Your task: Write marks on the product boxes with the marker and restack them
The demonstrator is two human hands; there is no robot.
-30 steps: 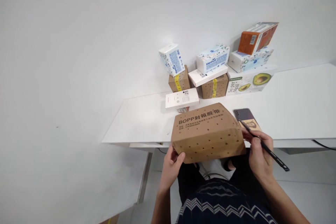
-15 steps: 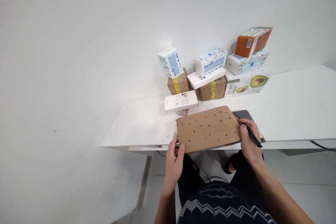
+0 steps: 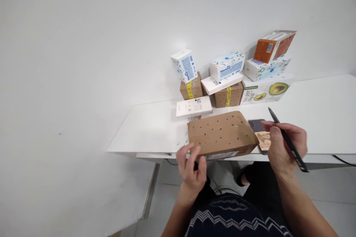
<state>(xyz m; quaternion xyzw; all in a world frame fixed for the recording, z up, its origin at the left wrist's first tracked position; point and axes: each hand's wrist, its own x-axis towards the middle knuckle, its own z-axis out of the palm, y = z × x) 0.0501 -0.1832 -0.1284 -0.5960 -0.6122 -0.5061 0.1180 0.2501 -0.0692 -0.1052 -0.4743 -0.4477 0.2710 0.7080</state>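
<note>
A brown cardboard box [image 3: 222,131] printed with small dark marks lies at the table's front edge, its near side showing part of a white label. My left hand [image 3: 191,166] is at the box's near left corner, fingers apart and holding nothing; whether the fingertips touch the cardboard, I cannot tell. To the right of the box, my right hand [image 3: 289,146] grips a black pen [image 3: 290,144], its tip pointing up and to the left. Under that hand's fingertips lies a phone [image 3: 257,125] with a picture on its back, partly covered by the hand.
Along the wall stand smaller taped cardboard boxes [image 3: 232,96], flat white boxes [image 3: 194,106], tissue packs [image 3: 228,67], a white avocado-printed box [image 3: 267,90] and, on top, an orange box [image 3: 271,50]. The white table [image 3: 150,126] ends close to my body. A black cable [image 3: 343,160] hangs at the right.
My right hand has left the box and moved right with the pen, uncovering more of the phone. My left hand has loosened its hold. The box's near side now shows more.
</note>
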